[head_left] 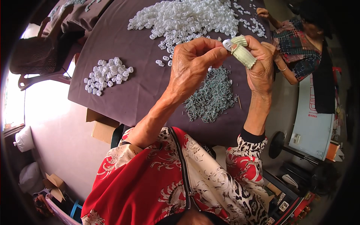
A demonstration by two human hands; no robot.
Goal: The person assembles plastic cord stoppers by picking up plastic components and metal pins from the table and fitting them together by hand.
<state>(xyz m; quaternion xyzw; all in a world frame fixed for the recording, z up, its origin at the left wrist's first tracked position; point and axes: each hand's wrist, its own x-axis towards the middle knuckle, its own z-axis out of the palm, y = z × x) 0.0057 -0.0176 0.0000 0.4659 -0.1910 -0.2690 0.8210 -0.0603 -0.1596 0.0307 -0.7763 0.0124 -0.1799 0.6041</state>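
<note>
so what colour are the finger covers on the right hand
Pale green, ribbed finger covers on the right hand, clearest in the head view.

Daylight floods in from the left, where the floor (56, 127) is blown out to near white and detail is lost. The dark cloth on the bench (123, 41) is evenly lit, with soft, short shadows under the white pieces (108, 73). The hands (225, 65) are sharp and well exposed. Toward the rim the fisheye bends edges, and the corners fall to black; the right side looks dim, perhaps slightly soft.
</note>
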